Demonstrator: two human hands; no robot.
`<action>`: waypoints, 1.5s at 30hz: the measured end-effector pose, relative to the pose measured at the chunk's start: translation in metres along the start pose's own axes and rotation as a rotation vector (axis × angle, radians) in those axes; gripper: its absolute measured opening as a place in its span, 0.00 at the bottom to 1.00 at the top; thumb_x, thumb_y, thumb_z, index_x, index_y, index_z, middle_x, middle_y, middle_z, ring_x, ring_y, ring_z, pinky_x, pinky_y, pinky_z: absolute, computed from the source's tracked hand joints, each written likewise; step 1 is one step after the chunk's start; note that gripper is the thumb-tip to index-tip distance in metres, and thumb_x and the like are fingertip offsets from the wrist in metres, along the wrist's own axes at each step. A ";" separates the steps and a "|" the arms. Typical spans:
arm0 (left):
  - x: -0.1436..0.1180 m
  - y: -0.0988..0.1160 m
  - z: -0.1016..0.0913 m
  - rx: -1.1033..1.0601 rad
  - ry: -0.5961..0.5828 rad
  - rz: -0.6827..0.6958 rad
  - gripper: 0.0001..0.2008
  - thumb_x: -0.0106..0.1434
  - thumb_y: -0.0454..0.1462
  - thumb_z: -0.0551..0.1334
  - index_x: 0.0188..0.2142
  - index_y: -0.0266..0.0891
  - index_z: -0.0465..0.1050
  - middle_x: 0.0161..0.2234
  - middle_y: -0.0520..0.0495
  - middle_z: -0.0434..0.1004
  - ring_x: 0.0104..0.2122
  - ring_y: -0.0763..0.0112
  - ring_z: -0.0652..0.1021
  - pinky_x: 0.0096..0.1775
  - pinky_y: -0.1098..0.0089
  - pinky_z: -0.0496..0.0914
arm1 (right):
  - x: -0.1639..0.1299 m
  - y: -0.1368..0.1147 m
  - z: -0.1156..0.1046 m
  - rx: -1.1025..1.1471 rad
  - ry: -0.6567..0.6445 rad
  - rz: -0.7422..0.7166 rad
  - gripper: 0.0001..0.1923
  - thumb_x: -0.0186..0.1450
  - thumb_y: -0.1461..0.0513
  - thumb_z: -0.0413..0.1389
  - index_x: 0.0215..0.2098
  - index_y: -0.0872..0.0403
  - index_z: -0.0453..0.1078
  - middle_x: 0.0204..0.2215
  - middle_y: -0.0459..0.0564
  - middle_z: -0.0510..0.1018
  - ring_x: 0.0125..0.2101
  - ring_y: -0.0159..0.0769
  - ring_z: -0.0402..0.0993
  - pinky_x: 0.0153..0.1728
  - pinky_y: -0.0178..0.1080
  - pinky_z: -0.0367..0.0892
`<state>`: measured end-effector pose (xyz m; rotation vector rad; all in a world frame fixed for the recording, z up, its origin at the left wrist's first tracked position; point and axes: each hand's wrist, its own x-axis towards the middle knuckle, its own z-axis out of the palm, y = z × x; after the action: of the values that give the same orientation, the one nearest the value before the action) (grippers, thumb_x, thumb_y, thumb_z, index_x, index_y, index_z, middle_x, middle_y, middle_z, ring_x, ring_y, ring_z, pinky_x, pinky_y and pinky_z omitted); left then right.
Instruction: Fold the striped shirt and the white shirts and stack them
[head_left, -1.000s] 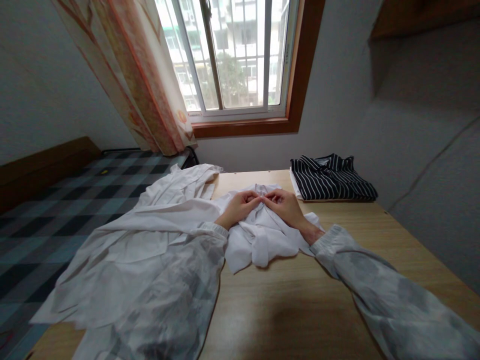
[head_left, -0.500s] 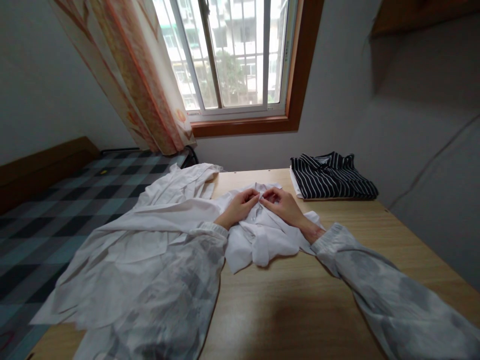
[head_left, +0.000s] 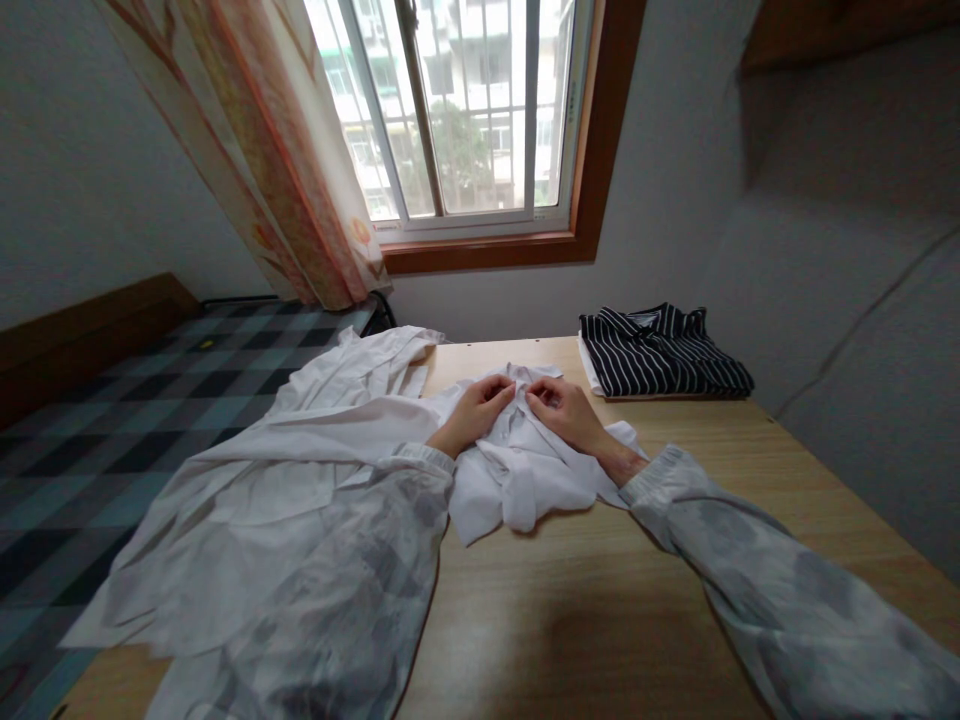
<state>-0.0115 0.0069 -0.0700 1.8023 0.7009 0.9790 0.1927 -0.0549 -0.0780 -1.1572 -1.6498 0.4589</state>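
A white shirt (head_left: 525, 480) lies crumpled on the wooden table, its collar toward the window and its front facing up. My left hand (head_left: 480, 408) pinches the shirt's cloth just below the collar, thumb and fingertips together. Close by on the right, my right hand (head_left: 562, 408) is closed in a pinch on the other side of the shirt's front. A small gap separates the two sets of fingertips. Whether a button sits between them is too small to tell. More white cloth spreads out to the left, partly under my left sleeve.
A folded black-and-white striped shirt (head_left: 664, 355) lies on something white at the table's (head_left: 600, 620) back right. Another rumpled white garment (head_left: 360, 365) is at the back left. Left of the table stands a bed with a checked cover (head_left: 165, 385). A window and curtain (head_left: 300, 200) are behind.
My fingertips have drawn slightly apart, the right hand shifting a little to the right. The shirt and the other clothes stay where they were.
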 end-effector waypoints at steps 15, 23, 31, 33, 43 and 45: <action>-0.002 0.010 0.001 0.038 -0.033 0.019 0.25 0.69 0.58 0.69 0.37 0.37 0.79 0.33 0.49 0.78 0.35 0.68 0.74 0.40 0.68 0.70 | -0.001 0.002 0.002 -0.147 -0.001 -0.012 0.10 0.72 0.53 0.62 0.36 0.49 0.74 0.29 0.46 0.83 0.28 0.37 0.75 0.34 0.39 0.67; -0.004 0.013 0.001 -0.005 -0.047 0.024 0.23 0.68 0.56 0.72 0.38 0.36 0.82 0.34 0.47 0.81 0.35 0.68 0.77 0.40 0.68 0.71 | -0.002 0.001 0.001 -0.164 -0.003 -0.028 0.10 0.73 0.53 0.62 0.36 0.50 0.75 0.29 0.46 0.83 0.28 0.37 0.75 0.33 0.39 0.66; -0.003 0.004 0.002 0.048 -0.033 0.047 0.23 0.70 0.56 0.70 0.40 0.37 0.82 0.36 0.46 0.84 0.36 0.66 0.79 0.40 0.67 0.72 | -0.003 0.001 0.002 -0.306 -0.003 -0.115 0.07 0.73 0.57 0.63 0.39 0.51 0.79 0.29 0.47 0.84 0.30 0.39 0.77 0.40 0.41 0.68; -0.003 0.002 0.001 0.078 -0.037 0.051 0.22 0.71 0.56 0.69 0.40 0.38 0.82 0.35 0.47 0.83 0.35 0.67 0.77 0.38 0.68 0.71 | -0.003 0.000 0.002 -0.354 0.010 -0.127 0.05 0.71 0.59 0.64 0.37 0.50 0.79 0.29 0.47 0.83 0.30 0.40 0.77 0.43 0.42 0.69; -0.003 0.003 0.001 0.144 -0.090 0.019 0.23 0.72 0.57 0.64 0.36 0.39 0.75 0.29 0.53 0.72 0.29 0.71 0.68 0.32 0.69 0.63 | -0.004 -0.006 0.003 -0.518 -0.012 -0.226 0.06 0.70 0.60 0.65 0.34 0.50 0.78 0.28 0.48 0.83 0.34 0.42 0.77 0.51 0.45 0.68; -0.003 0.005 0.002 0.137 -0.098 0.011 0.23 0.72 0.57 0.64 0.35 0.39 0.74 0.29 0.53 0.70 0.29 0.71 0.67 0.33 0.69 0.62 | -0.004 -0.007 0.002 -0.530 -0.033 -0.228 0.06 0.70 0.60 0.64 0.34 0.51 0.78 0.29 0.49 0.84 0.34 0.42 0.78 0.53 0.45 0.68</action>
<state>-0.0113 0.0018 -0.0665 1.9619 0.7121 0.8606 0.1876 -0.0611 -0.0753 -1.3171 -1.9689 -0.1173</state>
